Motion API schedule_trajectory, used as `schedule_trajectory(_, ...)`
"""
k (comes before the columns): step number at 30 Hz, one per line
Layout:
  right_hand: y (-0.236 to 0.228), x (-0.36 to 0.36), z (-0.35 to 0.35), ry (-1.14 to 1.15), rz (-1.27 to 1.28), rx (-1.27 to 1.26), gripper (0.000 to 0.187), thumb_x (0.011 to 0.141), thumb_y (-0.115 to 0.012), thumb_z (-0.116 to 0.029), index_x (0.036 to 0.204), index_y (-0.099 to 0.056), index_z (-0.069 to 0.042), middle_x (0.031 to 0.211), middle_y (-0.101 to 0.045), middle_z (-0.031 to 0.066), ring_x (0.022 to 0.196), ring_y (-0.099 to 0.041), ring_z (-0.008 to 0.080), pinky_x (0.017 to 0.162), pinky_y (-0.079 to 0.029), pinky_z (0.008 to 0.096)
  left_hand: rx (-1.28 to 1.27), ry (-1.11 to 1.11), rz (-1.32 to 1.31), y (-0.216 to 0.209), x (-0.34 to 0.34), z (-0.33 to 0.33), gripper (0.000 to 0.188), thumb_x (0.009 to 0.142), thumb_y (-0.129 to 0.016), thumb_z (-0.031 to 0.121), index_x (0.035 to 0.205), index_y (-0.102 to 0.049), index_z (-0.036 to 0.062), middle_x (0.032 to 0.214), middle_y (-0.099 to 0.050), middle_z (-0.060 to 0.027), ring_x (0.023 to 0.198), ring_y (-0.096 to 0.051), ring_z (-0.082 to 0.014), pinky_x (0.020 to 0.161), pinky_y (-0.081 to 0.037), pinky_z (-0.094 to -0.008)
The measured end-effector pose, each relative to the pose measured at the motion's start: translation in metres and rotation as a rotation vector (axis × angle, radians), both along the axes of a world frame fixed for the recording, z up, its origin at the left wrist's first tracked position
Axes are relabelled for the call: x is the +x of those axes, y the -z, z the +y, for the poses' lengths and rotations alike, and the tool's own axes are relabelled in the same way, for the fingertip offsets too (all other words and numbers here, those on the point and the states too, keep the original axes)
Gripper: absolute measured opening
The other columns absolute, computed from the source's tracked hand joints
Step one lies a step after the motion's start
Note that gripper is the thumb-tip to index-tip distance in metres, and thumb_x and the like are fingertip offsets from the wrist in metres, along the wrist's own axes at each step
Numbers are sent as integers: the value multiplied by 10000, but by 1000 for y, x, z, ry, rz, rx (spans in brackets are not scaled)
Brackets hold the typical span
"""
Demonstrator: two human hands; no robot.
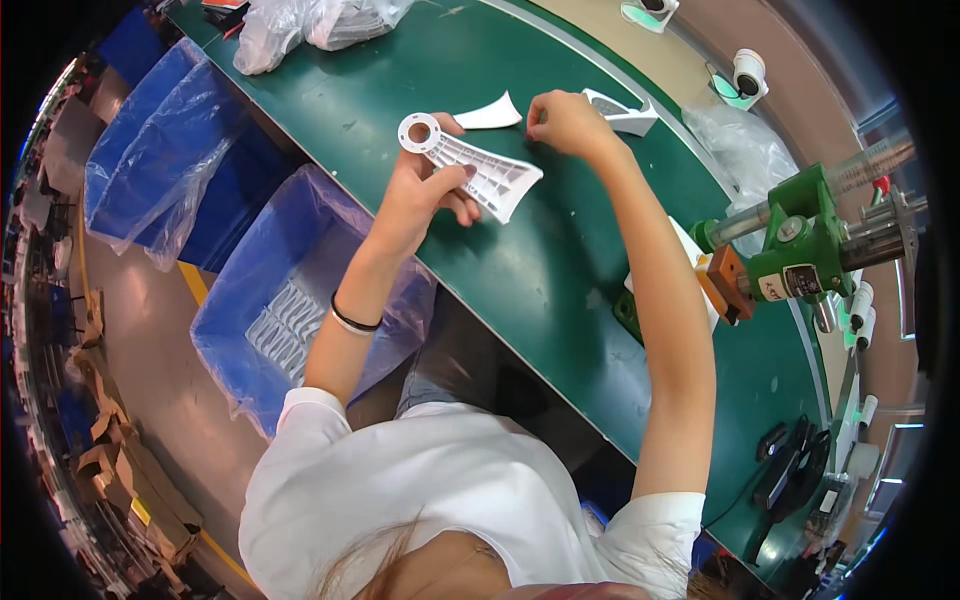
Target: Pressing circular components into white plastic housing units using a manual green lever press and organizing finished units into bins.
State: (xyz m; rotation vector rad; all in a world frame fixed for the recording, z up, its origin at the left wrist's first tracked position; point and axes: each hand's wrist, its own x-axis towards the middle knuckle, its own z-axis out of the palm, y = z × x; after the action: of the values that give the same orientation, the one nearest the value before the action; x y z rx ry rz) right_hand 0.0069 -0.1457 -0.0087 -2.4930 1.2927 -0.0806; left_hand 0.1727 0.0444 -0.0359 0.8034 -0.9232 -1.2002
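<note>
My left hand point(421, 190) is closed round a white plastic bracket point(485, 178), which has a ring at one end and a ribbed, flared body. Its ribbed side faces up, and it is held above the green table. My right hand point(572, 124) hovers over the table beyond the bracket, with its fingers curled and pinched together. Whatever that pinch holds, if anything, is too small to make out. Between the two hands lies a smooth white curved piece point(491, 113). Just past my right hand rests a white angular part point(625, 115) with an opening in it.
A green hand press point(790, 240) with an orange-brown block stands at the right, beside my right forearm. Left of the green table point(600, 375), a lined blue bin point(225, 325) holds several white parts. Plastic bags point(320, 22) lie at the far end; black tools point(795, 465) lie near right.
</note>
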Motion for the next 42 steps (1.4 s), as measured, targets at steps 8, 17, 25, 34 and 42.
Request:
schedule_trajectory(8,7,36,19,134,-228,-299,460,854,-738,-353,1207,-642,-73,1222,-643,180,1094,-649,313,896,-525,412,96,-206,164,8,-12,31,261,921,-483,41,1179,-480,0,981,-676,-236,765,-740,-314,678,-648,-342)
schedule_trajectory(17,8,14,27,102,-636,-572,213,859,-706,-201,999,-692,-41,801,-695,141,751,-699,300,711,-540,418,102,-191,122,7,-22,44,252,995,-432,148,1139,-535,-32,1048,-670,-243,879,-732,-366,773,-645,-391)
schedule_trajectory(25,-72,-106,222,121,-874,-372,134,857,-719,11,974,-669,-29,738,-598,41,570,-571,104,509,-420,242,-58,-115,268,0,-88,64,400,1022,-552,154,1332,-525,-97,1238,-632,-223,1100,-667,-305,998,-550,-412)
schedule_trajectory(34,-46,-181,257,165,-699,-692,225,821,-754,61,1024,-685,-10,767,-639,83,577,-590,133,469,-455,254,-152,216,173,7,-162,77,435,997,-631,171,1379,-541,-16,1334,-595,-116,1172,-596,-171,1030,-482,-320)
schedule_trajectory(42,-30,-212,259,183,-711,-786,282,769,-773,90,1025,-686,7,730,-628,87,544,-541,163,456,-403,262,-229,170,123,5,-195,72,344,980,-650,119,1288,-557,-1,1296,-623,-130,1085,-606,-130,955,-493,-277)
